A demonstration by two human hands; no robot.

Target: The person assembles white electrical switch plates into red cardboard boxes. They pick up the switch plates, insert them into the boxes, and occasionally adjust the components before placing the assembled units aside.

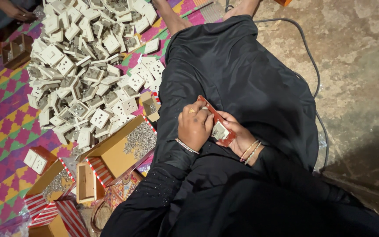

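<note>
My right hand point(238, 137) grips a small red cardboard box point(218, 124) holding a white plastic socket point(219, 131); my left hand point(194, 125) pinches its upper flap.

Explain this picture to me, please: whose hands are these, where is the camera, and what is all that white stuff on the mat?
The camera sits on a person's head and looks down, so you see their own lap and two bare hands. There is no machine here. The person sits on the floor in dark clothing.

The left hand and the right hand together hold a small red carton with a white socket piece in its open side.

Beside the person lies a colourful patterned mat. On it is a big heap of white socket pieces, all much alike. Nearer the lap are open cardboard boxes; one holds a pile of small metal screws. More red-striped cartons lie at the lower left.

At the top left, another person's hand shows. A dark cable runs over the bare floor on the right.
</note>
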